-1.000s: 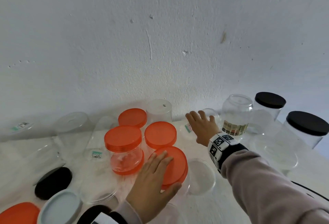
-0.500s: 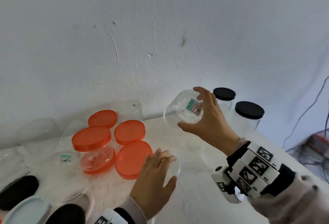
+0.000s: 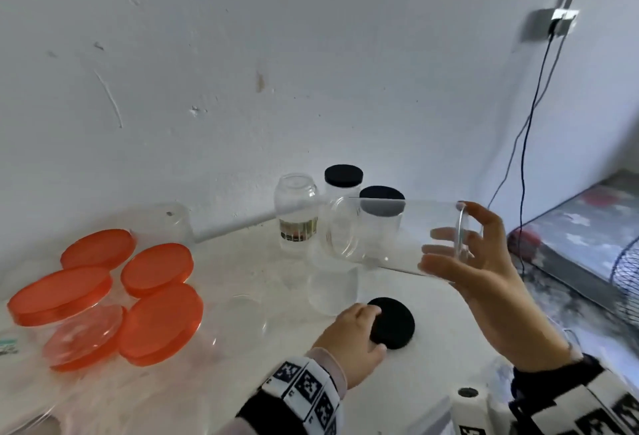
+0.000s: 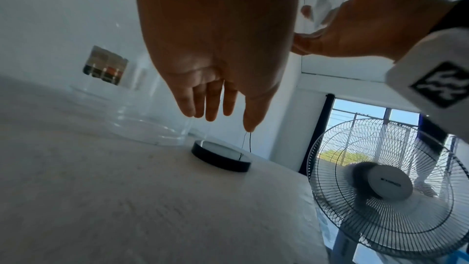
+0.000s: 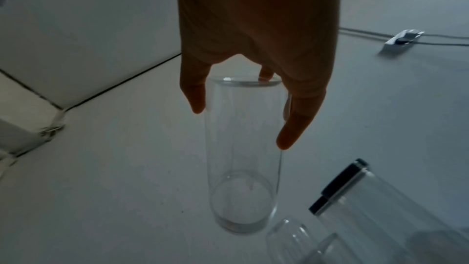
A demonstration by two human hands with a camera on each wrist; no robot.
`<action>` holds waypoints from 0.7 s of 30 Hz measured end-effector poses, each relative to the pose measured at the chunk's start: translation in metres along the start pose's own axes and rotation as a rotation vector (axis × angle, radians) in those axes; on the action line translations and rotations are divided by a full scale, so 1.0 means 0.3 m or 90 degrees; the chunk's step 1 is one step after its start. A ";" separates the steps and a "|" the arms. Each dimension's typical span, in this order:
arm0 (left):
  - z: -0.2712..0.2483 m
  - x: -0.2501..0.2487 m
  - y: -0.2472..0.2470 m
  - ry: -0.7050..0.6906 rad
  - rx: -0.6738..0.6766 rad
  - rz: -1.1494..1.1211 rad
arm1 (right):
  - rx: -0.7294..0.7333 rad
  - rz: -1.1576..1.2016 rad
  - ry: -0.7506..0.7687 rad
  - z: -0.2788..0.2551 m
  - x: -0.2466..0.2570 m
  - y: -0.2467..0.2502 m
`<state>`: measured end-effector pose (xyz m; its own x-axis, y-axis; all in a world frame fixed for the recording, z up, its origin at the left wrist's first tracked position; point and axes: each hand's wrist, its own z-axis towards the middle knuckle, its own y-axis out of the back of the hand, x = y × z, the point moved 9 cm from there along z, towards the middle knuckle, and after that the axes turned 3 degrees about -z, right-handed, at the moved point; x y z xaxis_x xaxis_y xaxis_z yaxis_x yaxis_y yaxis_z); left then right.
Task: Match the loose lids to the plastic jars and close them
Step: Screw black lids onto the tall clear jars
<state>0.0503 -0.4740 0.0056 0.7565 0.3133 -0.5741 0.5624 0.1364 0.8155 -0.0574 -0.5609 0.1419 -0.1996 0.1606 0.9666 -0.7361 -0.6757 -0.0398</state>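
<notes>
Right fingers: my right hand (image 3: pixel 484 272) grips a tall clear cylindrical plastic jar (image 3: pixel 390 237), fingers (image 5: pixel 294 127) and thumb curled round its open end; the jar is held off the table, lying nearly level, base pointing left.
Left fingers: my left hand (image 3: pixel 349 338) is over a loose round black lid (image 3: pixel 394 322); the wrist view shows the fingers (image 4: pixel 213 105) fairly straight and just above it. I cannot tell whether they touch the lid.
Black lid: flat on the white table (image 3: pixel 242 382), near centre, below the held jar.
Far right: two clear jars closed with black lids (image 3: pixel 344 175); left of them a clear lidless jar with a striped label (image 3: pixel 297 210), seemingly standing mouth down.
Centre: a short clear lidless jar (image 3: pixel 332 291), upright, just beyond the black lid.
Left: four clear jars with orange lids (image 3: pixel 155 268), clustered close together; the nearest two lean.
Right of table: a white pedestal fan with a wire guard (image 4: pixel 385 188), and a black cable (image 3: pixel 525 130) down the wall.
</notes>
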 end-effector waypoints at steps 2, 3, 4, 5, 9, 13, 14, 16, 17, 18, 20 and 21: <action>0.046 -0.006 -0.030 0.011 0.017 0.024 | -0.029 0.015 -0.031 -0.032 -0.044 0.052; 0.066 -0.003 -0.046 0.016 0.034 0.040 | -0.042 0.029 -0.046 -0.045 -0.066 0.074; 0.085 -0.001 -0.063 0.024 0.053 0.059 | -0.059 0.052 -0.060 -0.058 -0.087 0.099; 0.098 0.009 -0.077 0.036 0.073 0.080 | -0.074 0.081 -0.073 -0.070 -0.110 0.118; 0.128 0.035 -0.125 0.078 0.143 0.142 | -0.103 0.175 -0.128 -0.118 -0.202 0.164; 0.130 0.022 -0.118 0.068 0.130 0.156 | -0.095 0.216 -0.159 -0.143 -0.256 0.167; 0.124 0.020 -0.111 0.068 0.123 0.152 | -0.092 0.223 -0.166 -0.145 -0.265 0.161; 0.106 0.023 -0.100 0.075 0.115 0.138 | -0.088 0.229 -0.174 -0.144 -0.286 0.149; 0.094 0.025 -0.095 0.080 0.113 0.129 | -0.087 0.227 -0.175 -0.143 -0.294 0.142; 0.081 0.029 -0.089 0.084 0.111 0.119 | -0.083 0.224 -0.176 -0.141 -0.301 0.133; 0.051 0.035 -0.062 0.092 0.097 0.083 | -0.064 0.221 -0.182 -0.137 -0.311 0.099; 0.033 0.041 -0.039 0.098 0.085 0.060 | -0.051 0.220 -0.191 -0.136 -0.317 0.077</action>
<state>0.0564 -0.4810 -0.0117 0.7538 0.4604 -0.4688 0.5381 -0.0231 0.8426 -0.0819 -0.5626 0.0388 -0.2554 -0.2876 0.9231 -0.7094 -0.5929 -0.3810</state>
